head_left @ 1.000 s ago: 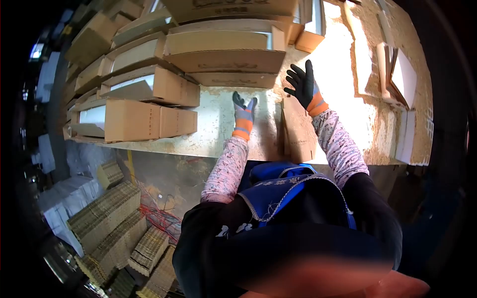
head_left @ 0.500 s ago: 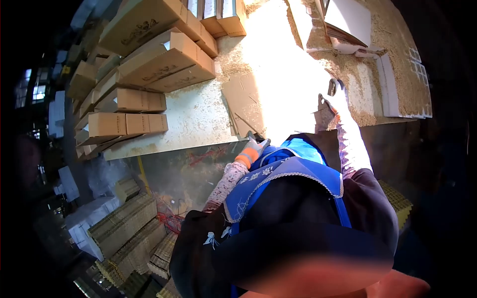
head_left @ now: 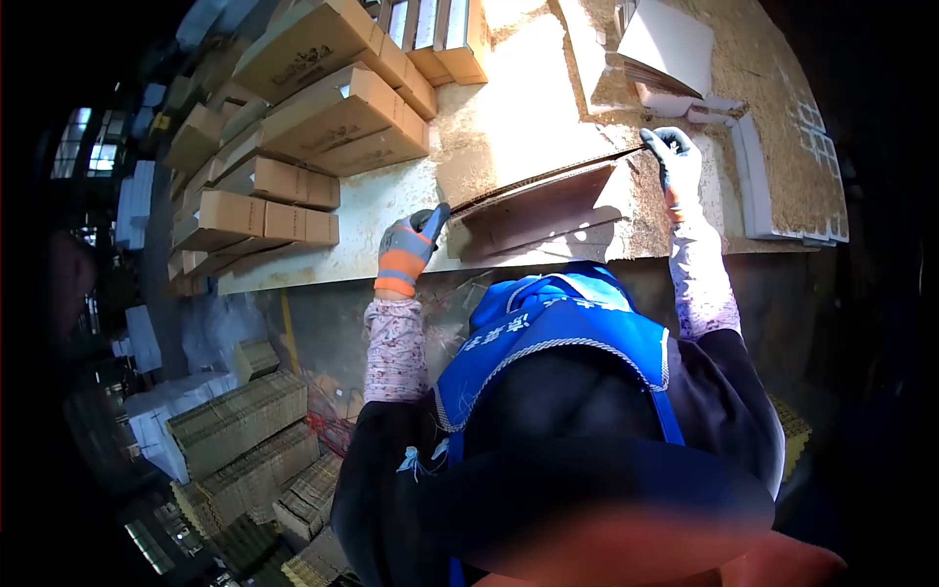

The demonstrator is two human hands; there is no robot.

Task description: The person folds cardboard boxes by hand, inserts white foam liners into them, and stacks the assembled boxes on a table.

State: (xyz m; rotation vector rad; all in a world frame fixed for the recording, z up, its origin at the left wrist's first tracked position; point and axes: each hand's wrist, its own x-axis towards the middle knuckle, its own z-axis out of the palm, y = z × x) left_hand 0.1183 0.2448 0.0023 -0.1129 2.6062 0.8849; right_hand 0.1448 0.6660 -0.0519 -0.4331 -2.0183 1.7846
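Observation:
My left hand (head_left: 409, 243), in a grey and orange glove, pinches the left end of a cardboard sheet (head_left: 548, 207). At the sheet's upper right corner, my right hand (head_left: 675, 161) grips it between thumb and fingers, also gloved. The sheet stands tilted on its edge over the table (head_left: 386, 201), its shaded brown face towards me and its top edge in bright light. Whether it is one layer or several cannot be made out.
Brown cardboard boxes (head_left: 342, 122) stand in rows at the table's left. White panels (head_left: 670, 44) and white blocks (head_left: 751, 181) lie at the right among crumbs. Stacked bundles (head_left: 240, 416) are on the floor at lower left.
My left hand has moved left and up, away from my apron. The cardboard, flat and glaring earlier, is now raised on edge between both hands.

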